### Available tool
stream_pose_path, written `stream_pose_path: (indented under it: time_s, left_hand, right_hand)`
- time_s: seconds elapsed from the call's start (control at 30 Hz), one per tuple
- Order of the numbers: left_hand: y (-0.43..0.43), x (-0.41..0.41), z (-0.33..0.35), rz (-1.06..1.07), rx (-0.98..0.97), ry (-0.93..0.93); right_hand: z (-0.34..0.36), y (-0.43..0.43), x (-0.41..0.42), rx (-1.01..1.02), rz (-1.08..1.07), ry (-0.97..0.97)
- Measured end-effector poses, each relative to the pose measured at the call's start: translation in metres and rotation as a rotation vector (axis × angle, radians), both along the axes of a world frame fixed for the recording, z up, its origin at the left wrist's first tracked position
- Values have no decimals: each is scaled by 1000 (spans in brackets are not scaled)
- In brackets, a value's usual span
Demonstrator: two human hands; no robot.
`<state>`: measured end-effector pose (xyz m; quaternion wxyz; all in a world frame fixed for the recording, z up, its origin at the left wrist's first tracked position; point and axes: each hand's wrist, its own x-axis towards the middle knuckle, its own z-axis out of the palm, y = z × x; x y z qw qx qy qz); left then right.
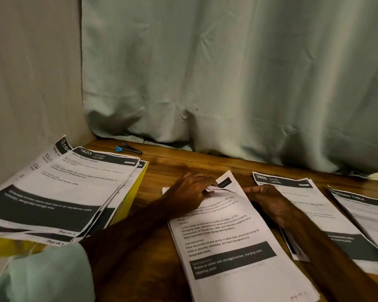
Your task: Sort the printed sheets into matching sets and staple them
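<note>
Printed sheets [234, 236] lie in the middle of the wooden table [162, 171], between a left stack [59, 182] and right sets [314, 205]. Left hand [188, 190] pinches their top corner; right hand [268, 201] rests straight-fingered on their edge.

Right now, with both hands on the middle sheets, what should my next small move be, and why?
Probably flatten the corner your left hand pinches on the middle set, with the right hand steadying its edge. That corner looks bent up, and the likely stapler lies untouched farther back, so the set seems not ready for stapling.
</note>
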<state>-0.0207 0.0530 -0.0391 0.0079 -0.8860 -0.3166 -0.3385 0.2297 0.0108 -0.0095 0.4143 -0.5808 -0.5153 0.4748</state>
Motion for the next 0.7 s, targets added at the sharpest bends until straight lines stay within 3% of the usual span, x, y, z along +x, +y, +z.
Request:
stream_pose_path:
  time_s: [0.17,0.33,0.7]
  left_hand:
    - [-4,-9,7,-112,14,-77]
    - [-12,-16,13,-170,-49,-156]
    - [-11,-20,14,-140,59,-247]
  right_hand:
    - [12,-3,-6,3,0,-97]
    - [31,-7,-9,193,11,-224]
    - [77,-31,3,388,-68,-256]
